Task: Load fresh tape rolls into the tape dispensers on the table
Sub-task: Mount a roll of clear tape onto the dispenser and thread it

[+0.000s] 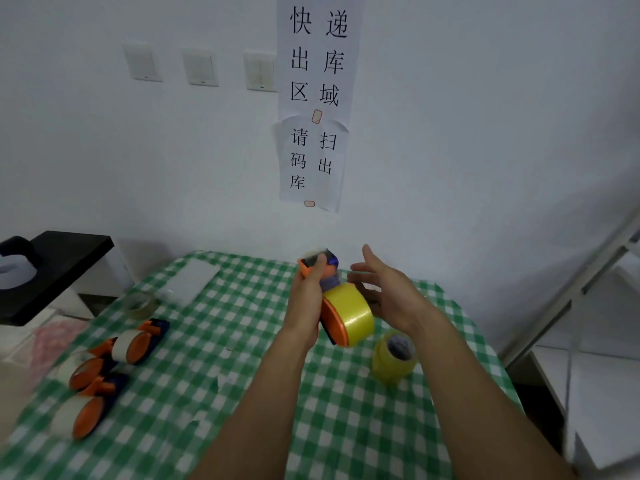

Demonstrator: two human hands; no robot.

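My left hand grips an orange and blue tape dispenser above the middle of the table, with a yellow tape roll mounted on it. Just right of that roll my right hand hovers with its fingers spread, holding nothing. A second yellow tape roll stands on the checked cloth below my right forearm. At the left lie three orange dispensers carrying pale rolls. A clear tape roll lies beyond them.
The table wears a green and white checked cloth and stands against a white wall with paper signs. A black stand sits at the left. White shelving rises at the right.
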